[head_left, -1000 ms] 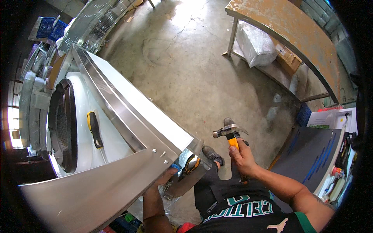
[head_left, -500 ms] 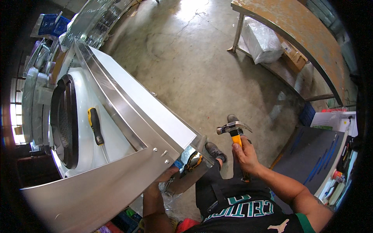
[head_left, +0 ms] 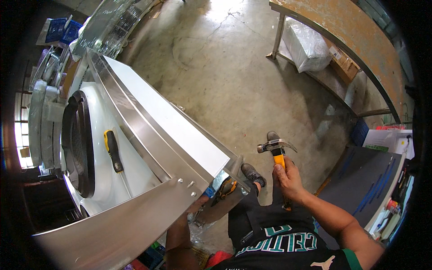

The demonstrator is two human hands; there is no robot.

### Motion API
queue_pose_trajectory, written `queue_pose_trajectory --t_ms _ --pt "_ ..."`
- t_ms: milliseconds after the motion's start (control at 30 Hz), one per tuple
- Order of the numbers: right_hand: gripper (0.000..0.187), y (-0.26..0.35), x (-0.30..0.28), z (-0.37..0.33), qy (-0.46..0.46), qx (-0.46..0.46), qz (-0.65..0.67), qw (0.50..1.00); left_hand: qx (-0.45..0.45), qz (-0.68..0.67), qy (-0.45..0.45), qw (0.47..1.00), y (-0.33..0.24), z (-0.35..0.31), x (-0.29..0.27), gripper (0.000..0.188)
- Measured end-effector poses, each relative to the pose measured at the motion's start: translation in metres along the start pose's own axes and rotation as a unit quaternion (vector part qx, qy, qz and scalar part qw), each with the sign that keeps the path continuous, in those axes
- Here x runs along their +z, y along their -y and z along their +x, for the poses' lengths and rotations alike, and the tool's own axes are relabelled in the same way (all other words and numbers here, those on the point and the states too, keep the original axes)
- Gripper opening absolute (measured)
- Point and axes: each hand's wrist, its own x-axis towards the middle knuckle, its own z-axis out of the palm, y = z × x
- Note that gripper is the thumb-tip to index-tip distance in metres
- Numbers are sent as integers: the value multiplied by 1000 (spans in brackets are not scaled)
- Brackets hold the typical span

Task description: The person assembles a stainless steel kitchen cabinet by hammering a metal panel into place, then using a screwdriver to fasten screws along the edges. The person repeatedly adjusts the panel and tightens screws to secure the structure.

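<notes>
My right hand (head_left: 289,181) is wrapped round the black and yellow handle of a claw hammer (head_left: 279,157), its metal head raised in front of my legs. My left hand (head_left: 196,206) reaches under the corner of a large stainless steel frame (head_left: 135,220); its fingers are mostly hidden there. Beside it, a black and orange tool (head_left: 226,186) and a bit of blue material lie in an open metal end section. Bolts stick out of the steel near that corner. A yellow and black screwdriver (head_left: 113,151) rests on the white moulded surface (head_left: 101,135) inside the frame.
A long white panel (head_left: 171,121) runs along the frame's far side. At the upper right stands a worn table (head_left: 346,27) with wrapped goods (head_left: 306,47) and a carton on its lower shelf. A dark board (head_left: 360,184) and assorted tools lie at my right.
The hammer and my right hand have shifted slightly to the right in the picture. The frame and screwdriver appear a little lower and further right, as the whole view has shifted.
</notes>
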Motion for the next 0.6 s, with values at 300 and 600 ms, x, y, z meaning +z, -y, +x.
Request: queue_pose_trajectory --t_ms 300,600 --pt "36 0 6 1 2 -4 -33 999 32 4 -3 999 2 14 -1 68" --pt "31 44 13 -12 75 -41 9 996 46 6 5 999 -8 25 -2 68"
